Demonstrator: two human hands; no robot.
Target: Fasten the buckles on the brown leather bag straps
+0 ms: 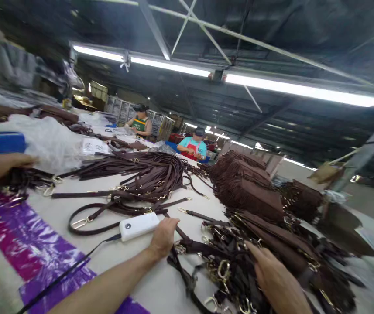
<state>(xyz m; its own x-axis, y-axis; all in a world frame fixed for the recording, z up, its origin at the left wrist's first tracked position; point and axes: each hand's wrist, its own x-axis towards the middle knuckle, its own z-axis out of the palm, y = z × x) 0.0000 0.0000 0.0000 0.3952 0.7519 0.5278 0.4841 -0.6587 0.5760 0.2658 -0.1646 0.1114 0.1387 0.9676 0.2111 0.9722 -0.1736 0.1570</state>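
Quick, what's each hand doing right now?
Left hand: curled beside the white power bank; grip cannot be told.
Right hand: open, resting on the brown straps.

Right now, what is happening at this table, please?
A person works at a long table covered with brown straps. The left hand rests beside a white power bank; the right hand lies on a heap of clasped straps. Another person's hand touches straps at far left. A co-worker in green and a co-worker in turquoise are farther back.
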